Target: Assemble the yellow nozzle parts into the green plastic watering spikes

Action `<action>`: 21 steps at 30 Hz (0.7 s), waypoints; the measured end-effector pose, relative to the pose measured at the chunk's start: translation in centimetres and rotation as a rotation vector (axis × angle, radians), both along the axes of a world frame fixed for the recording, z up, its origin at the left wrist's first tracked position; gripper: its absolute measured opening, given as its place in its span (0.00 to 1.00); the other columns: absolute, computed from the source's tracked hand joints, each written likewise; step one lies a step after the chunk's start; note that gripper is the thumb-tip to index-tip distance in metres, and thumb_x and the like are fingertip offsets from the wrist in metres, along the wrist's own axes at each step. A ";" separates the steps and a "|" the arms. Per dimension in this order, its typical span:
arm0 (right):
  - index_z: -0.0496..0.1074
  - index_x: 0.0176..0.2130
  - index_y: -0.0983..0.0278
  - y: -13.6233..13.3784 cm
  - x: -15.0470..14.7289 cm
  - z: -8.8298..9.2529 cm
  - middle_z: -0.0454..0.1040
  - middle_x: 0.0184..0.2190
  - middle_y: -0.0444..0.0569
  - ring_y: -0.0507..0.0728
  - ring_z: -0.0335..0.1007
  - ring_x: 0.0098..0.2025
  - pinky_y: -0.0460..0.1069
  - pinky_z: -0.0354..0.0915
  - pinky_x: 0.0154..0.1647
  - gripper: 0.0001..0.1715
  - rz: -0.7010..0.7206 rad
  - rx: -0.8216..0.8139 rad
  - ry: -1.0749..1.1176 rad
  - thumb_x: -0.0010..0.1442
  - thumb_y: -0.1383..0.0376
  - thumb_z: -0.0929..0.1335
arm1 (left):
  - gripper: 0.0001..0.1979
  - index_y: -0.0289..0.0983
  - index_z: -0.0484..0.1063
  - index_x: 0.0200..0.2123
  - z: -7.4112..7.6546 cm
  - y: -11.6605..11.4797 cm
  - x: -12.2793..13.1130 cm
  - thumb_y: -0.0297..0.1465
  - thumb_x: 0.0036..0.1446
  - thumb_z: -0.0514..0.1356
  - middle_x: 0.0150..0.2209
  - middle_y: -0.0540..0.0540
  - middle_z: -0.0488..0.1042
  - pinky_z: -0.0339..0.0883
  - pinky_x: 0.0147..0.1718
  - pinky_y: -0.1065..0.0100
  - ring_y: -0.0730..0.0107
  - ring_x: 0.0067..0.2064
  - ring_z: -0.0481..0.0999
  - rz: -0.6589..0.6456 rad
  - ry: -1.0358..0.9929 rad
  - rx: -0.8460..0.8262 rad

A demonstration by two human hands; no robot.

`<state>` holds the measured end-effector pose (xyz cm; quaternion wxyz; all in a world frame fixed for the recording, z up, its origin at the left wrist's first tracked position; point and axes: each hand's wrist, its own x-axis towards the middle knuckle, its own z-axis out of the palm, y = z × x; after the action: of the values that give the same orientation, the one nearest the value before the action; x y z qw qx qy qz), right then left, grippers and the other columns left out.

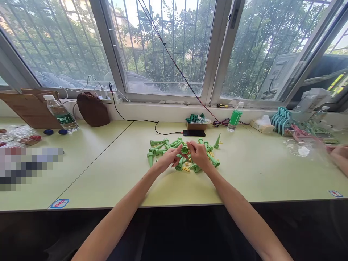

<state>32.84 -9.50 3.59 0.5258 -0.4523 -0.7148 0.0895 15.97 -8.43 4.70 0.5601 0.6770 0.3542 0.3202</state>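
Both hands meet over a pile of green plastic cone-shaped spikes on the table. My left hand is closed around one green spike, its round hollow end turned toward me. My right hand touches that end from the right, thumb and fingers pinched at its rim; whether a small part sits between them is hidden. Small yellow pieces lie among the spikes below my hands. One spike stands upright at the pile's right edge.
Behind the pile lie a phone on a cable and a small box. Water bottles stand at right and left. Teal hangers and a tissue box are farther right. Another person's hand shows at the right edge.
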 end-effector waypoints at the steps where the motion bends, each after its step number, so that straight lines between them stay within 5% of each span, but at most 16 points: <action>1: 0.53 0.23 0.61 0.0 0.0 0.0 0.56 0.16 0.39 0.50 0.50 0.20 0.47 0.49 0.25 0.24 -0.005 -0.002 -0.005 0.68 0.55 0.58 | 0.31 0.33 0.73 0.29 -0.1 0.1 0.0 0.57 0.58 0.50 0.16 0.50 0.64 0.44 0.17 0.71 0.80 0.15 0.53 -0.040 0.013 -0.032; 9: 0.54 0.22 0.61 0.1 0.0 0.0 0.57 0.16 0.40 0.50 0.48 0.20 0.48 0.48 0.25 0.25 -0.042 -0.003 -0.047 0.69 0.55 0.57 | 0.22 0.35 0.68 0.31 -0.1 -0.1 -0.2 0.50 0.59 0.55 0.15 0.54 0.60 0.52 0.18 0.73 0.78 0.17 0.58 -0.040 0.030 0.128; 21: 0.56 0.22 0.61 0.3 0.0 -0.2 0.61 0.16 0.43 0.51 0.52 0.20 0.48 0.48 0.25 0.27 -0.071 -0.022 -0.051 0.69 0.52 0.56 | 0.13 0.36 0.76 0.37 -1.0 0.4 0.2 0.40 0.59 0.58 0.33 0.47 0.69 0.55 0.23 0.73 0.78 0.24 0.59 0.180 0.165 0.623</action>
<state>32.87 -9.22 3.37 0.5051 -0.4852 -0.7106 0.0671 16.17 -8.07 3.75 0.2652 0.8053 0.3417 0.4055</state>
